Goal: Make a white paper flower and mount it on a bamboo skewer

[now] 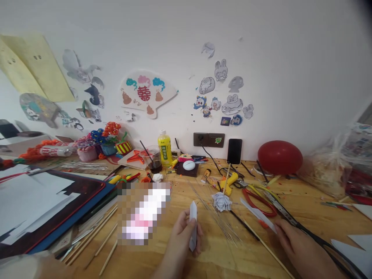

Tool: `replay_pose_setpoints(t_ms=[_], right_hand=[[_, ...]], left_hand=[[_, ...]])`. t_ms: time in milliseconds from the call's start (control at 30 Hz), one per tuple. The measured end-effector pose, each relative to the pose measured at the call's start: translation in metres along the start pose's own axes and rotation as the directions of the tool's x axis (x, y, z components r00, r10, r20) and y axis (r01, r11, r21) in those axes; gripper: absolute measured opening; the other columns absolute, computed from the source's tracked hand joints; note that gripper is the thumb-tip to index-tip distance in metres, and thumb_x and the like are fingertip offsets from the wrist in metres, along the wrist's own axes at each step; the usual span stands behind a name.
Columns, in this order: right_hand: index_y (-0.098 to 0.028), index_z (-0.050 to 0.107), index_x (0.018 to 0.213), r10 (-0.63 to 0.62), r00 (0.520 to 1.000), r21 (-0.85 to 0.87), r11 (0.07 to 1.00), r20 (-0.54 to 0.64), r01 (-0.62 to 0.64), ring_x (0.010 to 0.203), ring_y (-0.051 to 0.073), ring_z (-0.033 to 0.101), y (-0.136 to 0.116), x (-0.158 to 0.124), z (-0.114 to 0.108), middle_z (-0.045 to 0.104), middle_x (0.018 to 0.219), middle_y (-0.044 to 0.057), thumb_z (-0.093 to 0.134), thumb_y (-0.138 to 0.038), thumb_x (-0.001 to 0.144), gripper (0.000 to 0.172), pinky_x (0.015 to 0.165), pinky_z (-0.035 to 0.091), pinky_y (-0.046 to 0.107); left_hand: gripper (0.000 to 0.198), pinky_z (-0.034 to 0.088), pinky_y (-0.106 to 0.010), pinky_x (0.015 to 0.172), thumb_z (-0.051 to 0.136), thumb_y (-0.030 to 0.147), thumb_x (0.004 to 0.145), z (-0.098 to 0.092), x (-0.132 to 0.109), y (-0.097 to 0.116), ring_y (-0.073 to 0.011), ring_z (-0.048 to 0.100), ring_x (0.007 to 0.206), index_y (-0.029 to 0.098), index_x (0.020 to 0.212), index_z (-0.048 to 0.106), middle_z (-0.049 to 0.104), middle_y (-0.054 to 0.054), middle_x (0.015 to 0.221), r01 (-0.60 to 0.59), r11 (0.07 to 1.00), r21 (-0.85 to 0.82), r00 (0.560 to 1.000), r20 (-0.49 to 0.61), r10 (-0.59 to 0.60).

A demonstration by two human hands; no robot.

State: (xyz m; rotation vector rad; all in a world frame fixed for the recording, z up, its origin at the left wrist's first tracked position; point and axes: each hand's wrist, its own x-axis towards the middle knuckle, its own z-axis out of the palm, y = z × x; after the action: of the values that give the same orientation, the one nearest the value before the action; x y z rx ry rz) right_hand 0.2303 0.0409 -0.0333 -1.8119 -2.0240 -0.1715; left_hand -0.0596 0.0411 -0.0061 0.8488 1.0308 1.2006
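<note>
My left hand [182, 231] pinches a narrow folded strip of white paper [193, 207] upright between thumb and fingers, near the table's front. To the right, my right hand [295, 244] is closed on the lower end of another folded paper strip [256, 212], which slants up and left. Between the two hands lies a crumpled white paper flower [222, 202] with a thin wooden stick [227, 179] rising from it. Loose metal wires [216, 215] are scattered beside the flower. Pliers or shears with long black handles [316, 238] extend beneath my right forearm.
A pixelated bright patch covers something left of my left hand. Wooden sticks [95, 228] and a dark board with white paper [31, 201] lie left. Behind stand a yellow drink bottle [165, 150], a yellow glue gun [230, 183], a phone [234, 151] and a red balloon [279, 157].
</note>
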Motion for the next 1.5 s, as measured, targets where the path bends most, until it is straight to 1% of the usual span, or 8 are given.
replay_pose_setpoints(t_ms=[233,500,600,767,900,1100,1300,1500], right_hand=[[-0.023,0.058,0.089,0.136,0.990,0.208,0.968,0.037,-0.141,0.071,0.023,0.067,-0.006,0.001,-0.007,0.071,0.085,0.007,0.029,-0.043,0.082,0.037,0.058,0.051,0.031],[-0.022,0.058,0.083,0.175,0.984,0.459,0.871,0.042,-0.174,0.071,0.019,0.064,-0.032,0.001,-0.019,0.068,0.077,0.004,0.038,-0.048,0.080,0.033,0.063,0.050,0.026],[-0.021,0.058,0.081,0.126,0.987,0.613,0.773,0.103,-0.163,0.064,0.016,0.061,-0.061,0.002,-0.019,0.063,0.067,0.002,0.040,-0.047,0.081,0.031,0.058,0.050,0.022],[-0.020,0.056,0.077,-0.009,0.981,0.849,0.503,0.193,-0.163,0.067,0.016,0.060,-0.121,0.005,-0.018,0.062,0.071,0.002,0.048,-0.042,0.079,0.023,0.061,0.049,0.023],[-0.019,0.056,0.080,-0.017,0.977,0.891,0.412,0.215,-0.189,0.067,0.016,0.061,-0.150,0.006,-0.011,0.063,0.071,0.002,0.048,-0.040,0.080,0.022,0.062,0.049,0.025],[-0.020,0.060,0.082,-0.086,0.986,0.808,0.585,0.142,-0.065,0.063,0.015,0.062,-0.159,0.005,-0.002,0.066,0.070,0.003,0.046,-0.033,0.082,0.019,0.056,0.048,0.022],[-0.021,0.061,0.085,-0.158,0.985,0.655,0.752,0.074,0.071,0.064,0.015,0.062,-0.156,0.003,0.001,0.067,0.072,0.002,0.043,-0.028,0.083,0.019,0.058,0.047,0.023],[-0.021,0.059,0.092,-0.186,0.982,0.606,0.785,0.040,0.124,0.063,0.015,0.063,-0.155,0.002,0.002,0.067,0.075,0.003,0.043,-0.030,0.084,0.020,0.057,0.048,0.023]], left_hand=[[0.036,0.032,-0.019,0.035,0.050,0.054,0.073,0.000,-0.002,0.001,-0.0079,0.045,0.035,0.018,0.078,0.048,0.056,0.004,0.051,-0.018,0.997,-0.078,1.000,-0.018,0.017],[0.035,0.034,-0.021,0.041,0.055,0.052,0.072,0.006,-0.006,-0.001,-0.0081,0.047,0.039,0.018,0.070,0.049,0.056,0.004,0.054,-0.015,0.997,-0.076,0.998,0.057,0.020],[0.035,0.035,-0.021,0.043,0.055,0.052,0.072,0.011,-0.009,-0.006,-0.0083,0.048,0.040,0.018,0.073,0.050,0.056,0.004,0.055,-0.021,0.997,-0.073,0.996,0.086,0.027],[0.030,0.040,-0.023,0.053,0.055,0.048,0.076,0.015,-0.014,-0.009,-0.0103,0.052,0.051,0.018,0.077,0.053,0.058,0.002,0.061,-0.064,0.994,-0.086,0.988,0.138,0.076],[0.030,0.042,-0.023,0.058,0.059,0.048,0.072,0.014,-0.014,-0.005,-0.0110,0.052,0.058,0.019,0.080,0.055,0.056,0.003,0.065,-0.063,0.991,-0.120,0.992,0.102,0.075],[0.030,0.043,-0.026,0.068,0.063,0.047,0.069,0.014,-0.017,-0.004,-0.0138,0.055,0.070,0.019,0.079,0.058,0.060,0.000,0.076,-0.062,0.991,-0.116,0.995,0.074,0.071],[0.030,0.043,-0.026,0.064,0.064,0.045,0.069,0.022,-0.022,-0.005,-0.0186,0.057,0.079,0.018,0.081,0.057,0.062,-0.004,0.083,-0.039,0.976,-0.215,0.995,0.079,0.057],[0.031,0.044,-0.028,0.071,0.067,0.044,0.066,0.021,-0.017,-0.009,-0.0181,0.058,0.080,0.019,0.082,0.059,0.064,-0.004,0.085,-0.026,0.963,-0.267,0.993,0.102,0.055]])
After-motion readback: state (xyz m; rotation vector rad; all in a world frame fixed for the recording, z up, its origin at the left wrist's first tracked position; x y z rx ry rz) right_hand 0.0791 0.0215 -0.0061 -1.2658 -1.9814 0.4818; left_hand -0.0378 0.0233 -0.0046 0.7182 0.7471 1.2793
